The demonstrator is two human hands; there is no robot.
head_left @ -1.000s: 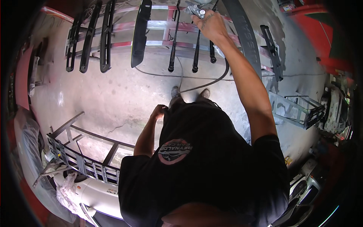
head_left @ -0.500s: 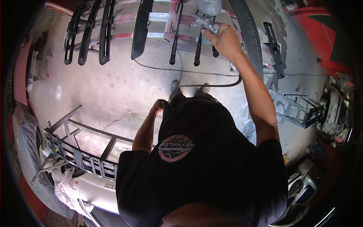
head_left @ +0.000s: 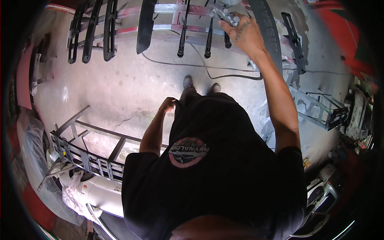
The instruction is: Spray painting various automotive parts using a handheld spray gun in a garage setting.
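My right hand grips a metal spray gun with a pale cup on top, above a rack of pink and silver bars. Black rods and a long dark lettered panel lie near it; a black, rounded trim piece is farther left. A dark hose loops across the floor below. My left hand is at my left hip against dark clothing, fingers curled; what they hold, if anything, is hidden.
More slotted black trim is on the rack. A metal frame stands lower left beside a white vehicle and plastic-covered panel. Another metal stand is right; red bodywork is upper right.
My right hand with the spray gun has moved rightward over the rack. The view has shifted, so rack and feet appear higher. My left hand stays at my hip.
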